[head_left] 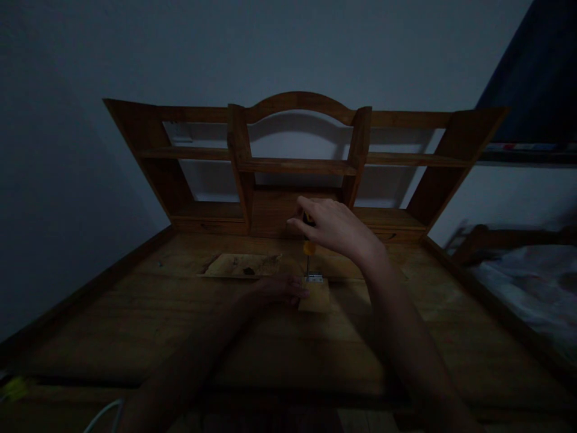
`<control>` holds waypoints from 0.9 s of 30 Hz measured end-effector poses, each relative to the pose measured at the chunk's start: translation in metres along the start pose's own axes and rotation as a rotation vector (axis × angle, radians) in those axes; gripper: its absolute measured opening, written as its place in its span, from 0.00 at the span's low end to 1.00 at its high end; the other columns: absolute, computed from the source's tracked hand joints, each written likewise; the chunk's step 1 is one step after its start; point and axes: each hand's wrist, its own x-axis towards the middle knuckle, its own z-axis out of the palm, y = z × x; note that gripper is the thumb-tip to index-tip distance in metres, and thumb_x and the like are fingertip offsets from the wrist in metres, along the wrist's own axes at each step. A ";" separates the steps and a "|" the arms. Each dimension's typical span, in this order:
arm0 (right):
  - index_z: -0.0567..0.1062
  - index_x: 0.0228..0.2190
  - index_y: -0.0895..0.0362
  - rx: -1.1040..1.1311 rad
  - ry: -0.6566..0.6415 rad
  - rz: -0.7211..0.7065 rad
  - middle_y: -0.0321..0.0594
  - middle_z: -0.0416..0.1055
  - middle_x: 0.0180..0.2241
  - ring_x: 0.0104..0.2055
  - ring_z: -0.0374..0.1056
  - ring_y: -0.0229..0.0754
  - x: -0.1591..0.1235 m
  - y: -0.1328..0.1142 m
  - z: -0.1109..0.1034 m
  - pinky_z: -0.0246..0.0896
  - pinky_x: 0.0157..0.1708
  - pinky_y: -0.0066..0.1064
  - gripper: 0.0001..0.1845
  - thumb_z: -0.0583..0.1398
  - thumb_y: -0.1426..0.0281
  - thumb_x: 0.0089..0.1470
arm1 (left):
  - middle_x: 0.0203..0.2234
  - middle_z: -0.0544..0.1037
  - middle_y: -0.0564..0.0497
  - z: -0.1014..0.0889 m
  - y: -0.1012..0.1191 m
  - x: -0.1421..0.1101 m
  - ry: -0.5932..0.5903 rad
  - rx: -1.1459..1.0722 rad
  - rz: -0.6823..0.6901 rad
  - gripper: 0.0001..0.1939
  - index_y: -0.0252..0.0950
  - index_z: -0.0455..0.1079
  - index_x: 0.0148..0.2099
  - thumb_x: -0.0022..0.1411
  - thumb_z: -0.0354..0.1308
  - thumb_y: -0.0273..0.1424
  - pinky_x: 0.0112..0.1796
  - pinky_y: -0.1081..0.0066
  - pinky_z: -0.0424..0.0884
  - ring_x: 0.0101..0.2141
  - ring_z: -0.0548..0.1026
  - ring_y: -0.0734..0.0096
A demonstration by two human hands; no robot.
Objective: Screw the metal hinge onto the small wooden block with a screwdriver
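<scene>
My right hand (331, 224) is closed round the black and yellow handle of a screwdriver (309, 247). The screwdriver stands upright, and its thin shaft reaches down to a small metal hinge (314, 277). That hinge lies at the far edge of a small square wooden board (314, 297), flat on the desk. At the board's left side is my left hand (280, 290), its fingertips gripping the edge. Whether a screw sits under the screwdriver's tip is too small and dark to tell.
The wooden desk (157, 319) carries a shelf unit (297, 165) along its back. A flat, light piece with a torn-looking edge (241, 264) lies behind my left hand. A tiny object (160, 263) is further left. Beyond the desk's right edge is pale plastic-like material (532, 288).
</scene>
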 end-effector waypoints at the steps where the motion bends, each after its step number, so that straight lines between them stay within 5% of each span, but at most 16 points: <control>1: 0.67 0.41 0.57 0.012 -0.004 -0.004 0.43 0.73 0.38 0.40 0.69 0.46 -0.001 0.000 -0.001 0.55 0.37 0.32 0.11 0.54 0.62 0.63 | 0.20 0.70 0.54 0.000 0.000 0.000 0.003 0.002 0.000 0.21 0.32 0.68 0.28 0.49 0.70 0.43 0.22 0.77 0.56 0.20 0.64 0.80; 5: 0.67 0.41 0.56 0.082 -0.051 -0.027 0.42 0.73 0.39 0.41 0.69 0.44 -0.002 0.001 -0.004 0.56 0.38 0.31 0.08 0.55 0.67 0.59 | 0.19 0.69 0.54 -0.002 -0.001 0.001 0.022 0.035 -0.006 0.20 0.32 0.70 0.29 0.50 0.70 0.44 0.19 0.77 0.53 0.19 0.64 0.80; 11: 0.66 0.46 0.56 -0.020 -0.028 0.077 0.45 0.74 0.36 0.38 0.70 0.48 -0.004 0.000 -0.004 0.56 0.35 0.33 0.15 0.52 0.60 0.63 | 0.19 0.70 0.54 -0.002 -0.001 0.002 0.001 0.039 0.013 0.20 0.32 0.69 0.28 0.50 0.70 0.44 0.21 0.77 0.54 0.19 0.64 0.79; 17: 0.65 0.47 0.56 0.079 -0.077 -0.003 0.44 0.74 0.39 0.40 0.70 0.46 -0.004 -0.002 -0.004 0.56 0.36 0.31 0.14 0.54 0.64 0.60 | 0.19 0.69 0.55 0.003 0.003 -0.001 0.022 0.012 -0.005 0.21 0.32 0.69 0.29 0.48 0.71 0.43 0.20 0.76 0.53 0.19 0.63 0.79; 22: 0.66 0.44 0.56 -0.028 -0.028 0.044 0.43 0.73 0.34 0.35 0.69 0.46 -0.003 -0.004 -0.001 0.53 0.33 0.33 0.17 0.51 0.56 0.63 | 0.19 0.69 0.55 0.001 0.002 -0.001 0.016 0.034 -0.004 0.20 0.32 0.68 0.28 0.50 0.69 0.44 0.21 0.76 0.53 0.19 0.62 0.80; 27: 0.66 0.41 0.56 0.077 -0.035 -0.013 0.43 0.72 0.41 0.42 0.68 0.46 -0.003 -0.005 -0.003 0.56 0.39 0.32 0.11 0.55 0.64 0.58 | 0.20 0.69 0.55 -0.002 -0.002 0.002 0.002 0.026 0.002 0.19 0.32 0.69 0.30 0.51 0.69 0.42 0.21 0.76 0.53 0.20 0.63 0.79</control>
